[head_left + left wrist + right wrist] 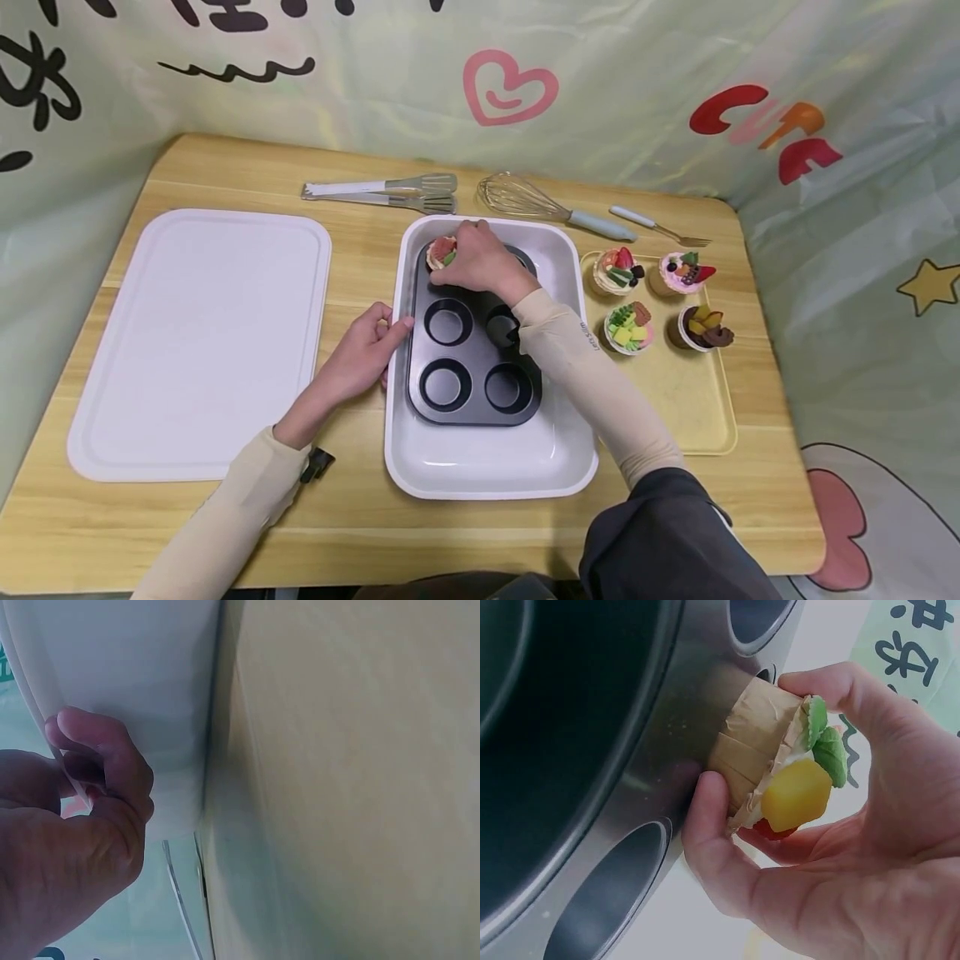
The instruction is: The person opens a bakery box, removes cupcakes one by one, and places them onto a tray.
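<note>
My right hand (483, 262) pinches a cupcake (765, 765) between thumb and fingers at the far left cup of a dark six-cup muffin tin (480, 354). The cupcake has a tan paper wrapper and is topped with a yellow piece, green leaves and something red. In the right wrist view its base lies right at the tin's surface. Under it, the white deep tray (491, 475) holds the tin. My left hand (363, 350) grips the tray's left rim, thumb over the edge and fingers curled against the outer wall (172, 660).
On the right, a yellow tray (701, 408) bears several decorated cupcakes (628, 327). A white board (202, 342) lies on the left. Along the back are tongs (382, 190), a whisk (555, 207) and a fork (660, 227). My right forearm crosses the white tray's right edge.
</note>
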`<state>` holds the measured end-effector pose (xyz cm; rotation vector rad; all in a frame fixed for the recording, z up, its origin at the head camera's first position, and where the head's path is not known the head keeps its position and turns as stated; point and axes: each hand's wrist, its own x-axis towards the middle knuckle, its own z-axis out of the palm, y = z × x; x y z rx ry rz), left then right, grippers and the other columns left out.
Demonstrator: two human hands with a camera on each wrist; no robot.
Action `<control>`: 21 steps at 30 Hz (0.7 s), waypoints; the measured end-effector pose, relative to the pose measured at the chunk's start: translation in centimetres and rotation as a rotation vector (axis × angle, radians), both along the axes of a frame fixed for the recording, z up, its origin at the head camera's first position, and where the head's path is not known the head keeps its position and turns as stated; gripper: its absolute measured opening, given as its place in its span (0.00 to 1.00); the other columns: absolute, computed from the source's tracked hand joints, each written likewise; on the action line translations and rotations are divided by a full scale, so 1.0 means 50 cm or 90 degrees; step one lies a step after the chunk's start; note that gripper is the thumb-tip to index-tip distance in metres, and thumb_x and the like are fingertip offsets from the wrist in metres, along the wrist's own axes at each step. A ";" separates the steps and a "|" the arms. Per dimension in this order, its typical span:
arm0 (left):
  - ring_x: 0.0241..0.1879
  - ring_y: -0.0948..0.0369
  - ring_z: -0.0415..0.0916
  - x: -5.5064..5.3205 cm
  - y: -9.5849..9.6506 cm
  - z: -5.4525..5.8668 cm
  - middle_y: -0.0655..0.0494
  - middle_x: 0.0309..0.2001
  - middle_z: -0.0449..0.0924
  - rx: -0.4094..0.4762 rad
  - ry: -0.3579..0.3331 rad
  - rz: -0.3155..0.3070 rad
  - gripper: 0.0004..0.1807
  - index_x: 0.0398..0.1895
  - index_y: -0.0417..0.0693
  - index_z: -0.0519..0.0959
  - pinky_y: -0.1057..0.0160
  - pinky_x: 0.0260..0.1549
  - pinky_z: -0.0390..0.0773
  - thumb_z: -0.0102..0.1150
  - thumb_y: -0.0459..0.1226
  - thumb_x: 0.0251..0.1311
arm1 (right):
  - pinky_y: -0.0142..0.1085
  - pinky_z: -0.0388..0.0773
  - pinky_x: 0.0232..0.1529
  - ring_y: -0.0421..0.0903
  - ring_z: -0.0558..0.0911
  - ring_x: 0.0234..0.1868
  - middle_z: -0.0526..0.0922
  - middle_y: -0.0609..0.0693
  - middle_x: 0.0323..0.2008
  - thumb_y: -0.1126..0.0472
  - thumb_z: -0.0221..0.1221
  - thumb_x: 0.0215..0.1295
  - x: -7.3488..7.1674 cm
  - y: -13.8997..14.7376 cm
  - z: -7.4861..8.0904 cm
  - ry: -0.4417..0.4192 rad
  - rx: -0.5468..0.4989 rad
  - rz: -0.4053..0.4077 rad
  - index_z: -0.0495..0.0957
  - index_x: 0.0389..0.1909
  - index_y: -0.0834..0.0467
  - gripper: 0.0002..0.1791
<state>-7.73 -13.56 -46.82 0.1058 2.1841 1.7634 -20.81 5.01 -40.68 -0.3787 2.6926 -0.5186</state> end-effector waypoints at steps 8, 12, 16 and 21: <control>0.11 0.56 0.73 -0.001 0.001 -0.002 0.44 0.18 0.75 -0.006 0.003 0.004 0.19 0.40 0.40 0.65 0.55 0.11 0.76 0.50 0.48 0.75 | 0.33 0.63 0.31 0.47 0.68 0.37 0.66 0.48 0.27 0.51 0.63 0.49 -0.002 0.009 0.013 0.004 -0.060 -0.006 0.65 0.21 0.53 0.16; 0.10 0.56 0.72 -0.001 0.003 -0.003 0.45 0.18 0.75 -0.003 0.005 0.002 0.19 0.39 0.40 0.64 0.53 0.12 0.76 0.50 0.48 0.75 | 0.34 0.67 0.37 0.49 0.66 0.43 0.68 0.52 0.38 0.49 0.63 0.50 0.004 0.022 0.036 -0.007 -0.035 -0.029 0.67 0.26 0.55 0.17; 0.11 0.57 0.73 -0.001 0.003 -0.004 0.43 0.19 0.75 -0.004 0.009 0.000 0.19 0.40 0.40 0.64 0.55 0.12 0.76 0.50 0.49 0.75 | 0.39 0.72 0.40 0.50 0.69 0.44 0.70 0.55 0.44 0.47 0.65 0.51 0.017 0.054 0.062 -0.001 -0.030 -0.052 0.70 0.34 0.58 0.21; 0.11 0.57 0.73 -0.001 -0.001 -0.005 0.41 0.20 0.76 -0.008 0.008 -0.001 0.20 0.40 0.39 0.64 0.56 0.13 0.77 0.50 0.49 0.75 | 0.42 0.73 0.40 0.52 0.71 0.43 0.71 0.57 0.43 0.48 0.68 0.51 0.044 0.119 0.098 0.037 -0.053 -0.086 0.71 0.41 0.62 0.26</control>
